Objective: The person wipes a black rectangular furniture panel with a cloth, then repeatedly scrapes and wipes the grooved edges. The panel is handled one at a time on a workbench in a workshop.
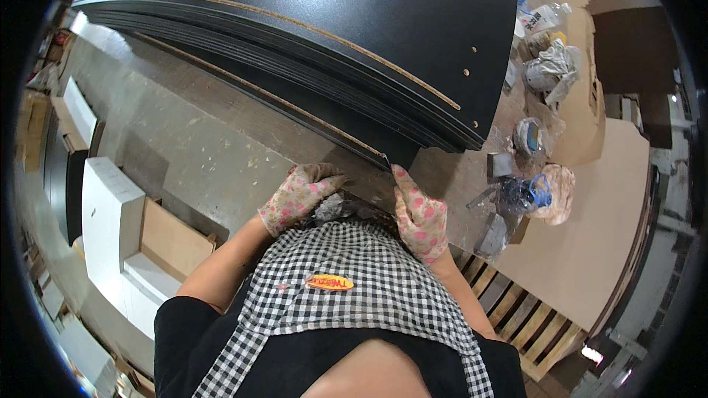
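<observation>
A stack of large black panels [346,37] with raw brown edges lies on a worn workbench [221,125] in front of me. Both my hands wear floral gloves. My left hand [301,193] rests curled at the bench's near edge, on the corner of the lower panels. My right hand [419,210] holds a small thin blade-like tool whose tip [385,161] touches the corner edge of a black panel. Below my hands I see my checked apron [354,280].
Right of the stack lie crumpled plastic bags [553,66], a tape roll [527,136], a bottle [542,18] and small tools [516,195]. A brown board [597,228] and a wooden pallet [516,309] are to the right. White and brown boards [118,228] stand on the floor at left.
</observation>
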`<state>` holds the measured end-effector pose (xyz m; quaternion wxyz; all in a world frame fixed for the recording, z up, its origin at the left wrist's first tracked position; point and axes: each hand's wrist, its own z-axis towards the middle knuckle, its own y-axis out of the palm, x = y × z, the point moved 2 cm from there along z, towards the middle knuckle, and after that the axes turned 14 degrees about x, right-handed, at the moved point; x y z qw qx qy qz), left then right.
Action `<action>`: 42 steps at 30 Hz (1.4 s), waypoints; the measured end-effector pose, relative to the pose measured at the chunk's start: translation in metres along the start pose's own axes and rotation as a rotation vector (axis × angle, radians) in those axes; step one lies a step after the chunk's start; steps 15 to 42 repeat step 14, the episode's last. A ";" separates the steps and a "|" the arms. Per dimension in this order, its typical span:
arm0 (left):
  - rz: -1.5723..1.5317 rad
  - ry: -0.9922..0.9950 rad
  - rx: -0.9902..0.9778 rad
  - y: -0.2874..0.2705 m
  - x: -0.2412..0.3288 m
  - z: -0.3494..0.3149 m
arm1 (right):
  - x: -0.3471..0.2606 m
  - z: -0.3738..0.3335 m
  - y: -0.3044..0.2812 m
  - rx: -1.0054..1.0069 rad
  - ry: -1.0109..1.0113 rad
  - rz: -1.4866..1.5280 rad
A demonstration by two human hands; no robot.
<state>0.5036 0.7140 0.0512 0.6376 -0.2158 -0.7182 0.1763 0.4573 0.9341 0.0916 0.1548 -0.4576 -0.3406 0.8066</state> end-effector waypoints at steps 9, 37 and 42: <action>0.031 0.281 -0.065 -0.029 -0.027 -0.009 | -0.037 -0.013 0.029 0.110 0.385 -0.063; -0.012 -0.108 -0.273 -0.049 -0.027 -0.009 | -0.059 -0.011 0.046 0.215 0.993 0.477; -0.012 -0.108 -0.273 -0.049 -0.027 -0.009 | -0.059 -0.011 0.046 0.215 0.993 0.477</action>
